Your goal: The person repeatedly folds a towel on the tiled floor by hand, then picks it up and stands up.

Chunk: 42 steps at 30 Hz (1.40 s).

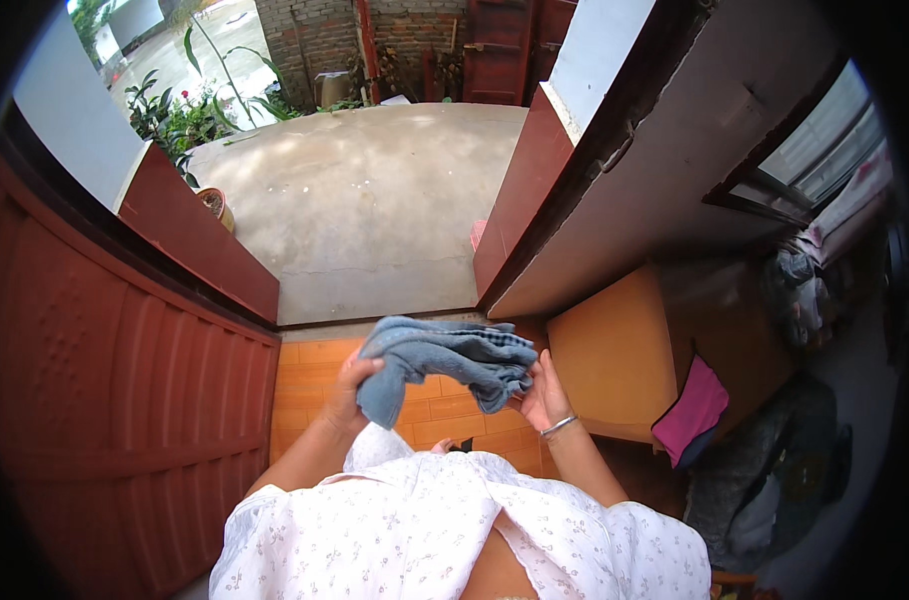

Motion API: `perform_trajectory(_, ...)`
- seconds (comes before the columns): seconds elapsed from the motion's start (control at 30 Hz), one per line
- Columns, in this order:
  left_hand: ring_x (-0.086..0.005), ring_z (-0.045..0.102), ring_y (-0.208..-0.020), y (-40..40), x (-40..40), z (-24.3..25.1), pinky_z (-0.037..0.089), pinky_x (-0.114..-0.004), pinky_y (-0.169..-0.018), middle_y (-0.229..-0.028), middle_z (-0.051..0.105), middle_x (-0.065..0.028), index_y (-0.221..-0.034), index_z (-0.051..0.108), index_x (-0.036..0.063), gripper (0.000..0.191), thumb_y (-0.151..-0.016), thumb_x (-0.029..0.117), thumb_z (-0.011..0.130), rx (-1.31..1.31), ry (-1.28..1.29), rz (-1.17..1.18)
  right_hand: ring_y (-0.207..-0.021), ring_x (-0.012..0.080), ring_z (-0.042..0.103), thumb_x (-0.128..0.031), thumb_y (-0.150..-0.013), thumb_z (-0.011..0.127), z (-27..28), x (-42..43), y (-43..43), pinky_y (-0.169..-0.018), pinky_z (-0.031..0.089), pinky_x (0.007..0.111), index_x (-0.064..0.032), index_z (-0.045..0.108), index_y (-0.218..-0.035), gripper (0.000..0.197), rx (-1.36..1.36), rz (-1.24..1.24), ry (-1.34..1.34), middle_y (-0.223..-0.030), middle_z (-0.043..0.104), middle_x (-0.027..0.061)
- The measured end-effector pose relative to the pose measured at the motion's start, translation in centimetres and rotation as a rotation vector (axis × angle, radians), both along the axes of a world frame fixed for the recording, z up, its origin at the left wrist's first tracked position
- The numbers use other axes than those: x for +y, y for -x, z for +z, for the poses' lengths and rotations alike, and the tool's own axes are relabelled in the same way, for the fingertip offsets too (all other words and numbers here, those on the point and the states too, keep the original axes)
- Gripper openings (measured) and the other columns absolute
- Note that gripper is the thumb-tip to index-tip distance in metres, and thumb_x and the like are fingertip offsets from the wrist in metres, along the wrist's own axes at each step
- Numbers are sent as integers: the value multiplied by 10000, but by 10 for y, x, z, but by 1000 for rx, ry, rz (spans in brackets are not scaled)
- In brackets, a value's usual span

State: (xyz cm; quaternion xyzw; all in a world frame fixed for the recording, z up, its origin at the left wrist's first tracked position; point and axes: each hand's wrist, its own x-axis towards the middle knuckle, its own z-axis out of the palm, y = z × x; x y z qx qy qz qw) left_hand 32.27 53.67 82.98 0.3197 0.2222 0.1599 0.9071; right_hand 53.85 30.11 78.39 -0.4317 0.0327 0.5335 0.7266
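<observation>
A bunched blue-grey cloth [443,356], with a dark checked band along its upper right part, hangs in the air before me at waist height. My left hand [353,382] grips its left end, the thumb lying over the fabric. At the opposite end, my right hand [540,390] has its fingers behind and under the folds, with the thumb upright beside them. A silver bangle [558,425] circles my right wrist. The cloth sags in the middle, and one corner drops below my left hand. Some of my right fingers are hidden by it.
Below is an orange wood-look floor [447,409]. A threshold [379,320] leads onto a concrete yard [364,202]. The red door [124,352] stands at left. At right are a tan wooden cabinet [612,352] and a pink cloth item [692,409]. A potted plant [215,206] sits outside.
</observation>
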Motion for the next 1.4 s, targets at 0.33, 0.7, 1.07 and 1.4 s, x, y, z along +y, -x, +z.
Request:
perform_trajectory(0.33, -155, 672, -927, -83, 218, 204, 564, -278, -804, -1103, 663, -112, -1282, 535, -37, 466, -862, 64, 709, -257, -961, 509, -951, 173, 668, -288, -1015, 564, -23, -37, -45, -733, 534, 292, -80, 602, -1243, 311, -129, -183, 257, -1056, 685, 44)
perform_trajectory(0.7, -385, 626, -1123, -267, 591, 13, 462, -426, -971, -1140, 678, -244, -1137, 660, 2, 371, -803, 150, 592, 918, -1267, 401, -871, 186, 666, -204, -996, 591, -50, 85, -34, -681, 526, 305, -55, 625, -1199, 254, 15, -340, 309, -991, 680, 64)
perform_trajectory(1.07, -396, 606, -1153, -306, 631, 30, 466, -469, -978, -1217, 654, -231, -1291, 590, 60, 445, -855, 149, 564, 837, -2035, 320, -854, 161, 652, -207, -993, 600, -46, 120, -12, -691, 510, 284, -62, 642, -1180, 240, 30, -612, 500, -976, 675, 47)
perform_trajectory(1.4, -353, 667, -1034, -353, 624, 55, 506, -416, -905, -1103, 707, -175, -1238, 614, 65, 406, -856, 200, 596, 469, -1747, 608, -853, 159, 664, -192, -1013, 568, -60, 89, 30, -689, 519, 289, -61, 632, -1201, 238, 10, -536, 666, -989, 685, 57)
